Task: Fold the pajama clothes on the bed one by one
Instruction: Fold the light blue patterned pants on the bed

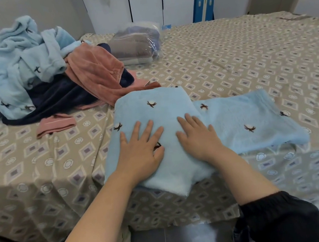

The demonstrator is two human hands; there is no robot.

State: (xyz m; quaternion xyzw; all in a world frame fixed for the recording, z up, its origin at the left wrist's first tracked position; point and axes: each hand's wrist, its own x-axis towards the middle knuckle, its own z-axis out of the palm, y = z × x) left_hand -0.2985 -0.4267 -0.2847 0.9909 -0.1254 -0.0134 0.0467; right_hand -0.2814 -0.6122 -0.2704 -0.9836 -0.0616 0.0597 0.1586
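a light blue fleece pajama piece lies at the near edge of the bed, dotted with small brown-and-white embroidered sprigs. its left part is doubled over into a thicker block whose near corner hangs just over the mattress edge. a thinner part spreads flat to the right.

the person's left hand lies palm down on the doubled block, fingers straight and slightly spread, gripping nothing. the right hand lies just beside it in the same way, flat on the fleece, close to where the thick part meets the thin one. the two hands are near each other but apart. both forearms are bare, with dark sleeves bunched at the elbows.

at the far left of the bed sits an unfolded heap: another light blue garment on top, a salmon-pink garment draped over its right side, a navy garment beneath. the pink one's lower edge reaches the far corner of the doubled block, though i cannot tell whether they touch. a small pink piece lies on the beige diamond-patterned sheet just in front of the heap.

farther back rests a clear plastic bag of folded fabrics. beyond the bed stand a white wardrobe and a blue suitcase.
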